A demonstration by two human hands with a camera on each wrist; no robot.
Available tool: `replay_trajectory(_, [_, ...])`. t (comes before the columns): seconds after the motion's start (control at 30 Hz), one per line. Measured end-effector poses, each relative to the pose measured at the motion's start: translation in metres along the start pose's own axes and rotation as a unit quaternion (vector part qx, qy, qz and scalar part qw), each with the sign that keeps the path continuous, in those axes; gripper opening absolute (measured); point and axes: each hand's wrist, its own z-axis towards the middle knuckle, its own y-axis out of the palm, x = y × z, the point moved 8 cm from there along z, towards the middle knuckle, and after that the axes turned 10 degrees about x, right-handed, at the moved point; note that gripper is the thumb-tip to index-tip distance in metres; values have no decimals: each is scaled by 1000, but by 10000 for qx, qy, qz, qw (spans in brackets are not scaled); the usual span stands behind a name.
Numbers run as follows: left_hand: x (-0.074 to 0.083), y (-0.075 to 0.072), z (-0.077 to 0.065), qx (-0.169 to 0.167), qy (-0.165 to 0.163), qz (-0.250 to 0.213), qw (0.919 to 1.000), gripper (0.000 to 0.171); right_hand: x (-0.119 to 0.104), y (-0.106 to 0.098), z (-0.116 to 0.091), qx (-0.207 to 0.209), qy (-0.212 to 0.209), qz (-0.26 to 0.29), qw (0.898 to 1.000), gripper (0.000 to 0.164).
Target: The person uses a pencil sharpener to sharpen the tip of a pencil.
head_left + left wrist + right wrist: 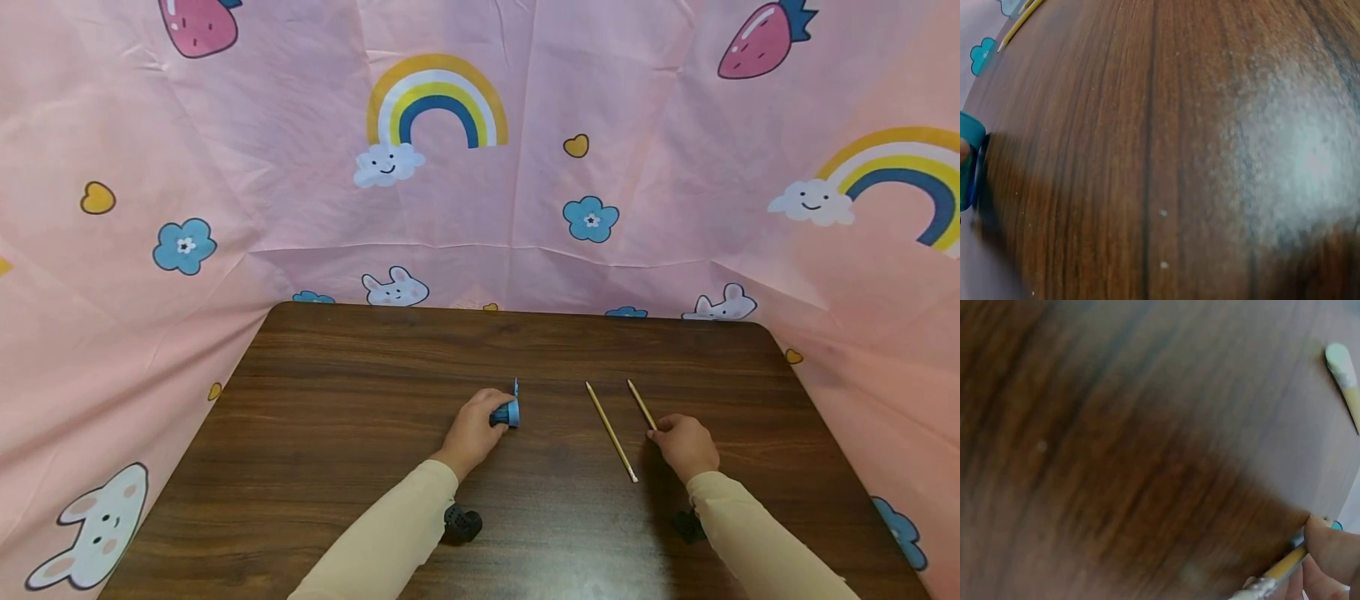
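My left hand [471, 429] grips a small blue container [513, 412] near the middle of the table, its thin lid standing up on the far side. Only part of that container [971, 132] shows at the left edge of the left wrist view. At the right, my right hand [688, 448] pinches a yellow pencil [641, 403] between thumb and fingers, its point directed away from me. The right wrist view catches its eraser end near the fingers [1332, 550]. A second yellow pencil [611, 433] lies on the table between the hands, eraser end nearer me.
The dark wood-grain table [360, 375] reaches back to a pink printed cloth [315, 150] hanging behind and along both sides. Black devices [461, 525] are strapped at the wrists under cream sleeves [382, 533].
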Motion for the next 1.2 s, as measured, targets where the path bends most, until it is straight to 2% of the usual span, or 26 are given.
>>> replay_trajectory(0.2, [-4,0,-1,-118,-102,-98,9998,49,0,0,1,69,-13,-10,10000,32])
replay_trajectory(0.43, [-4,-6,-4,-100,207,14,9997,56,1,3,3,9,-64,20,10000,33])
replay_trajectory(0.6, [0,-21,-7,-15,435,255,9987,64,0,2,4,-50,-106,44,9999,34])
replay_trajectory(0.77, [1,-35,-7,-103,456,554,9974,66,-1,-1,4,-45,-156,-8,9999,38])
replay_trajectory(1.0, [-2,-62,-5,-23,268,1045,9942,61,-14,-17,6,426,-373,-20,9984,43])
replay_trajectory(1.2, [-5,-92,-4,67,151,1485,9888,63,-36,-28,5,663,-872,-70,9940,47])
